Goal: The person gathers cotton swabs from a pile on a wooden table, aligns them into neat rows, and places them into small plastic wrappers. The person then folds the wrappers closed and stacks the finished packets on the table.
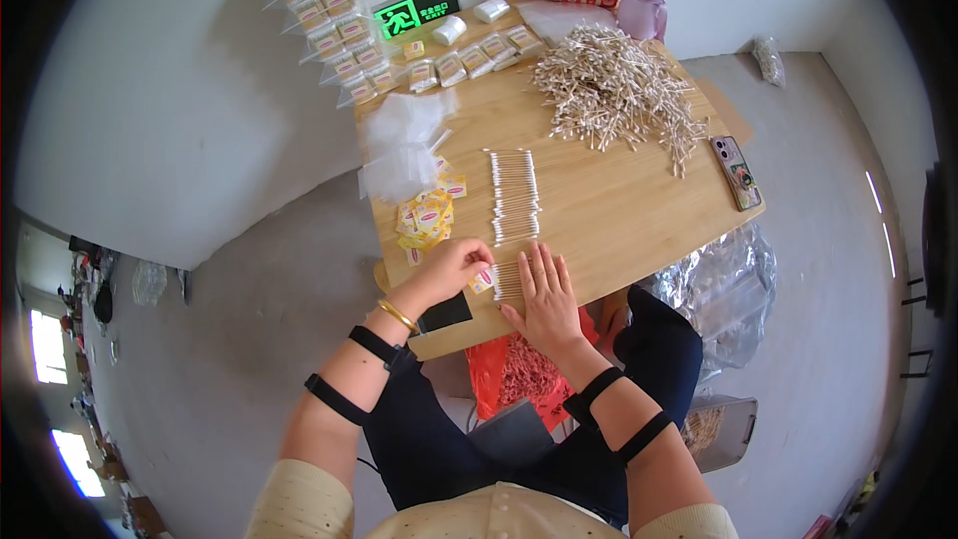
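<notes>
Flat right hand (548, 306) at cotton-tipped sticks (509, 282)

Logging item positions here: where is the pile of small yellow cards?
In the head view, the pile of small yellow cards lies on the left side of the table, between the translucent plastic bags and the left hand.

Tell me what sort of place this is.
Probably a packing workroom: the light-brown wooden table holds a heap of white-tipped cotton swabs, a pile of translucent plastic bags and a row of filled clear packets.
</notes>
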`<act>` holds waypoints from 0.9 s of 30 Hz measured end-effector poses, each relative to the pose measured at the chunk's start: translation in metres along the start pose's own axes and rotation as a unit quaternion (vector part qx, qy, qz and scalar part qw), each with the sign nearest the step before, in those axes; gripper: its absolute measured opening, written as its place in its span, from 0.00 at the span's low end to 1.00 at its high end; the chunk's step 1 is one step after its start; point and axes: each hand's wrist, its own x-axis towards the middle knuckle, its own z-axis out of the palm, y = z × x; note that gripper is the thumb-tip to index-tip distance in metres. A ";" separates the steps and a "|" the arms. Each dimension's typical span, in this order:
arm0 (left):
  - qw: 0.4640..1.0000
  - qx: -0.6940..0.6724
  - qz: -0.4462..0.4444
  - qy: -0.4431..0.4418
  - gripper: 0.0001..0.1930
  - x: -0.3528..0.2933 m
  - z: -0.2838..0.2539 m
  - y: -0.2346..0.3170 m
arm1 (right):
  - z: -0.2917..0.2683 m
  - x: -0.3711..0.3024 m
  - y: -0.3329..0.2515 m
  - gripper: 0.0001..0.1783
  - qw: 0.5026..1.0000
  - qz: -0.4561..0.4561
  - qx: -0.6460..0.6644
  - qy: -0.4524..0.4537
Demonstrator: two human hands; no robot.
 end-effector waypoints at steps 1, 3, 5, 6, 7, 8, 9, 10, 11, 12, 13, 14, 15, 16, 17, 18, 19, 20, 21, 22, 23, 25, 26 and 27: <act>1.000 -0.006 0.004 -0.001 0.05 0.004 0.008 0.001 | 0.000 0.001 -0.001 0.52 1.000 -0.003 -0.002 0.000; 1.000 -0.019 0.014 -0.005 0.07 0.013 0.021 0.002 | 0.000 0.002 -0.002 0.52 1.000 -0.006 -0.008 -0.001; 0.998 0.041 0.031 0.025 0.09 0.018 0.028 0.005 | 0.000 0.002 -0.002 0.52 1.000 -0.005 -0.010 0.001; 0.996 0.071 0.038 0.040 0.10 0.019 0.030 0.006 | 0.001 0.001 -0.002 0.52 1.000 -0.005 -0.010 0.002; 0.989 0.112 0.066 0.077 0.11 0.020 0.032 0.006 | 0.001 0.001 -0.002 0.52 1.000 -0.004 -0.012 -0.005; 0.977 0.152 0.093 0.115 0.12 0.018 0.032 0.005 | 0.001 0.001 -0.002 0.52 1.000 -0.002 -0.014 -0.008; 0.962 0.192 0.120 0.153 0.13 0.015 0.032 0.001 | 0.000 0.001 -0.002 0.52 1.000 -0.001 -0.015 -0.011; 0.971 0.178 0.092 0.133 0.13 0.012 0.033 -0.003 | -0.001 0.001 -0.003 0.52 1.000 0.001 -0.016 -0.015; 0.978 0.163 0.065 0.114 0.14 0.009 0.033 -0.007 | -0.002 0.000 -0.002 0.52 1.000 0.003 -0.013 -0.017; 0.983 0.150 0.036 0.097 0.14 0.005 0.032 -0.007 | -0.003 0.000 -0.002 0.52 1.000 0.003 -0.012 -0.020; 0.986 0.139 0.028 0.093 0.14 0.004 0.034 -0.008 | -0.005 -0.001 -0.001 0.52 1.000 0.004 -0.012 -0.022; 0.988 0.127 0.021 0.089 0.13 0.003 0.037 -0.008 | -0.006 0.000 -0.001 0.52 1.000 0.004 -0.012 -0.024; 0.990 0.113 0.014 0.085 0.13 0.003 0.040 -0.008 | -0.006 -0.001 -0.001 0.52 1.000 0.003 -0.011 -0.021; 0.989 0.121 0.007 0.086 0.13 0.004 0.043 -0.007 | -0.005 -0.001 -0.001 0.51 1.000 0.001 -0.010 -0.018; 0.988 0.128 -0.001 0.086 0.12 0.006 0.045 -0.007 | -0.004 -0.002 -0.001 0.51 1.000 0.000 -0.010 -0.014; 0.987 0.135 -0.008 0.087 0.12 0.007 0.047 -0.008 | -0.004 -0.002 -0.001 0.51 1.000 -0.001 -0.005 -0.011; 0.985 0.145 -0.008 0.093 0.12 0.007 0.048 -0.008 | -0.004 -0.001 -0.001 0.50 1.000 -0.003 0.000 -0.007; 0.983 0.156 -0.008 0.100 0.12 0.007 0.048 -0.009 | -0.004 -0.001 -0.002 0.50 1.000 -0.005 0.005 -0.004; 0.980 0.167 -0.009 0.105 0.11 0.008 0.049 -0.008 | -0.004 -0.001 -0.002 0.50 1.000 -0.004 0.005 -0.007; 0.979 0.169 0.007 0.116 0.11 0.006 0.049 -0.008 | -0.003 -0.001 -0.003 0.49 1.000 -0.004 0.005 -0.009; 0.977 0.171 0.023 0.129 0.11 0.004 0.048 -0.007 | -0.002 0.000 -0.004 0.49 1.000 -0.005 0.005 -0.012; 0.973 0.154 0.037 0.165 0.11 -0.004 0.044 -0.002 | 0.000 0.000 -0.002 0.49 1.000 -0.001 0.000 -0.013; 0.971 0.138 0.033 0.191 0.10 -0.010 0.037 -0.001 | 0.001 -0.001 -0.002 0.49 1.000 -0.001 -0.002 -0.015; 0.968 0.121 0.030 0.216 0.10 -0.016 0.028 0.002 | 0.002 -0.002 0.001 0.50 1.000 0.003 0.000 -0.007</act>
